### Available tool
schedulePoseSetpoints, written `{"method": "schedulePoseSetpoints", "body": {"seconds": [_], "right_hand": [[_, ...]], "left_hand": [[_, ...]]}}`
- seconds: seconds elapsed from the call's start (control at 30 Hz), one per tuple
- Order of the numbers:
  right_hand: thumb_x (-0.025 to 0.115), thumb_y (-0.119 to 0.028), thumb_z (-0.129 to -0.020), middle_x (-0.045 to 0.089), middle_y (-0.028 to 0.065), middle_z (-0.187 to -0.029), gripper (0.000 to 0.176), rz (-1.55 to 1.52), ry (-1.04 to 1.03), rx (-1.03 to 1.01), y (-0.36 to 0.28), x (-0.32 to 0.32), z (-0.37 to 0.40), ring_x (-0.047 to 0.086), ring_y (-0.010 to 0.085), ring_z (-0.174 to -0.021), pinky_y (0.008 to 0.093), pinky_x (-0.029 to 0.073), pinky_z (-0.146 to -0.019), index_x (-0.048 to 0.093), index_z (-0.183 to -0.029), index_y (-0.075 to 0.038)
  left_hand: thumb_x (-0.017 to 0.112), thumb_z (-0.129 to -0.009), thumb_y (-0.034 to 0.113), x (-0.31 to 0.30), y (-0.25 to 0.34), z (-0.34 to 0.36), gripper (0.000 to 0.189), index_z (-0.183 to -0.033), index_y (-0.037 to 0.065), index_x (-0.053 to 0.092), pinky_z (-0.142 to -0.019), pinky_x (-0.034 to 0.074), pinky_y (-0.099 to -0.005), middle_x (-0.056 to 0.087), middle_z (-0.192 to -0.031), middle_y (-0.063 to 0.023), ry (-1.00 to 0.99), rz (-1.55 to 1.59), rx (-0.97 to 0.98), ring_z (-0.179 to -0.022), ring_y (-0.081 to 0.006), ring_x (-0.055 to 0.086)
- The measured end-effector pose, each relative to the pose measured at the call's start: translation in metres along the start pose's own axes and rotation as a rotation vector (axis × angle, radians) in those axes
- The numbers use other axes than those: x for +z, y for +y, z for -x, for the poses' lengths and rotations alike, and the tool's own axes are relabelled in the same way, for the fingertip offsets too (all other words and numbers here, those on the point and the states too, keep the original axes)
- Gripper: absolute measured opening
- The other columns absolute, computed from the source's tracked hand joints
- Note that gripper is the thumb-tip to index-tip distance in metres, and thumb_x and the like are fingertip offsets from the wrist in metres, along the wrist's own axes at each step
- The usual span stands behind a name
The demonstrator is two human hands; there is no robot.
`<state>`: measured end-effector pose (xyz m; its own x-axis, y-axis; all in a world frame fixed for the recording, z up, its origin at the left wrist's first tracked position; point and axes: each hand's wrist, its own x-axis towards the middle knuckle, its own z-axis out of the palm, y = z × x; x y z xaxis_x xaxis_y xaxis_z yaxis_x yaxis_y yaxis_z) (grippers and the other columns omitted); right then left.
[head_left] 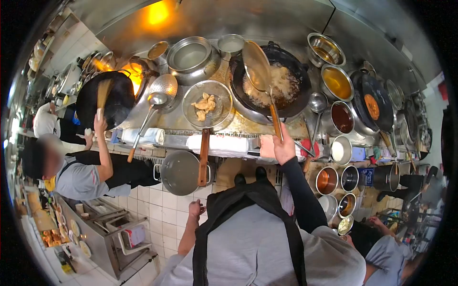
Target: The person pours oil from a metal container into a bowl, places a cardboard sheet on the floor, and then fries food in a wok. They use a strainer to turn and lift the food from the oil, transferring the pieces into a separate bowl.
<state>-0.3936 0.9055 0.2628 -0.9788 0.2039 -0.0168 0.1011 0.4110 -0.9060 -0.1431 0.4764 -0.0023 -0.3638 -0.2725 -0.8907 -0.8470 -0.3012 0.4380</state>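
My right hand (285,145) is wrapped around the wooden handle of a round mesh strainer (256,66). The strainer's bowl is tilted above the left side of a black wok (304,78), where food (281,83) bubbles in hot oil. Low at my side hangs my left hand (197,208), fingers curled in and no object visible in them. Forward of it, a second wooden-handled strainer (220,93) lies across the stove front with several pale fried pieces (204,106) in its mesh. Below that strainer's handle stands a grey two-handled pot (179,174).
To the left, a co-worker (88,174) holds a bamboo brush (103,93) in another wok (88,102) near a live flame (135,76). A perforated ladle (163,86) rests between. Right of my wok are a steel ladle (317,102), oil bowl (337,82) and sauce pots (342,118).
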Motion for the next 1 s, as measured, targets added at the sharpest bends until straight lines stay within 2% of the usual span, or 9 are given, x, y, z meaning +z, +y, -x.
{"method": "schedulePoseSetpoints", "body": {"seconds": [0.13, 0.23, 0.3, 0.37, 0.47, 0.6, 0.73, 0.87, 1.0], "right_hand": [[0.053, -0.002, -0.085, 0.059, 0.0262, -0.121, 0.054, -0.114, -0.034, 0.091, 0.018, -0.009, 0.021, 0.058, 0.0354, -0.114, 0.0357, 0.043, -0.098, 0.042, -0.138, 0.002], [0.053, -0.002, -0.084, 0.060, 0.0270, -0.118, 0.053, -0.017, -0.025, 0.104, 0.029, -0.015, 0.032, 0.058, 0.0388, -0.111, 0.0391, 0.045, -0.095, 0.045, -0.136, 0.000], [0.053, -0.002, -0.083, 0.060, 0.0283, -0.114, 0.053, 0.118, 0.010, 0.093, 0.035, -0.017, 0.031, 0.059, 0.0421, -0.107, 0.0421, 0.046, -0.091, 0.046, -0.136, -0.001], [0.054, -0.003, -0.083, 0.061, 0.0294, -0.110, 0.053, 0.225, 0.045, 0.085, 0.040, -0.016, 0.023, 0.060, 0.0445, -0.102, 0.0445, 0.048, -0.086, 0.046, -0.136, -0.002], [0.054, -0.005, -0.083, 0.062, 0.0295, -0.104, 0.053, 0.240, 0.049, 0.083, 0.045, -0.012, 0.007, 0.061, 0.0460, -0.097, 0.0463, 0.049, -0.081, 0.047, -0.135, -0.002], [0.053, -0.005, -0.082, 0.063, 0.0276, -0.103, 0.051, 0.114, -0.020, 0.029, 0.051, -0.036, -0.004, 0.061, 0.0452, -0.096, 0.0450, 0.049, -0.080, 0.049, -0.133, -0.004], [0.054, -0.004, -0.082, 0.065, 0.0243, -0.102, 0.048, 0.212, 0.089, -0.136, 0.036, -0.028, -0.013, 0.064, 0.0375, -0.092, 0.0382, 0.050, -0.080, 0.053, -0.130, -0.001], [0.054, -0.004, -0.082, 0.065, 0.0260, -0.104, 0.049, -0.005, -0.032, 0.186, 0.023, -0.025, -0.023, 0.064, 0.0381, -0.095, 0.0375, 0.049, -0.085, 0.050, -0.131, 0.003], [0.056, -0.004, -0.083, 0.065, 0.0235, -0.108, 0.051, 0.136, 0.068, -0.104, 0.041, -0.019, -0.026, 0.064, 0.0329, -0.101, 0.0361, 0.048, -0.088, 0.050, -0.132, 0.003]], "left_hand": [[0.053, -0.096, 0.025, -0.012, -0.021, 0.006, 0.030, -0.105, -0.003, 0.049, -0.057, 0.056, -0.0402, 0.058, -0.094, -0.0183, -0.028, -0.144, 0.057, -0.074, -0.0316, 0.066], [0.059, -0.092, 0.028, -0.032, -0.044, -0.004, 0.030, -0.099, -0.001, 0.051, -0.058, 0.056, -0.0418, 0.062, -0.088, -0.0179, -0.149, -0.740, 0.291, -0.074, -0.0319, 0.067], [0.070, -0.083, 0.033, -0.037, -0.055, -0.009, 0.034, -0.093, 0.004, 0.054, -0.064, 0.056, -0.0415, 0.068, -0.077, -0.0144, -0.128, -1.627, 0.649, -0.075, -0.0318, 0.068], [0.073, -0.079, 0.033, -0.042, -0.066, -0.023, 0.035, -0.092, 0.006, 0.054, -0.066, 0.055, -0.0405, 0.069, -0.074, -0.0118, -0.106, -1.633, 0.658, -0.076, -0.0309, 0.068], [0.068, -0.085, 0.031, -0.039, -0.048, -0.016, 0.031, -0.092, 0.004, 0.054, -0.063, 0.055, -0.0416, 0.067, -0.073, -0.0144, -0.184, -1.579, 0.710, -0.072, -0.0318, 0.068], [0.050, -0.097, 0.025, -0.013, -0.012, -0.008, 0.031, -0.104, -0.005, 0.050, -0.055, 0.056, -0.0393, 0.058, -0.089, -0.0192, -0.022, -0.098, 0.002, -0.068, -0.0298, 0.065], [0.052, -0.097, 0.025, -0.005, 0.008, -0.011, 0.033, -0.112, -0.004, 0.047, -0.056, 0.056, -0.0380, 0.059, -0.095, -0.0185, -0.003, -0.013, 0.026, -0.070, -0.0286, 0.066], [0.051, -0.098, 0.023, -0.007, 0.005, -0.018, 0.031, -0.114, -0.003, 0.047, -0.058, 0.056, -0.0381, 0.058, -0.097, -0.0176, -0.009, -0.045, -0.033, -0.073, -0.0299, 0.066], [0.050, -0.099, 0.022, -0.009, 0.002, -0.006, 0.030, -0.109, -0.005, 0.048, -0.057, 0.056, -0.0368, 0.056, -0.092, -0.0166, -0.021, -0.078, -0.071, -0.073, -0.0298, 0.065]]}}
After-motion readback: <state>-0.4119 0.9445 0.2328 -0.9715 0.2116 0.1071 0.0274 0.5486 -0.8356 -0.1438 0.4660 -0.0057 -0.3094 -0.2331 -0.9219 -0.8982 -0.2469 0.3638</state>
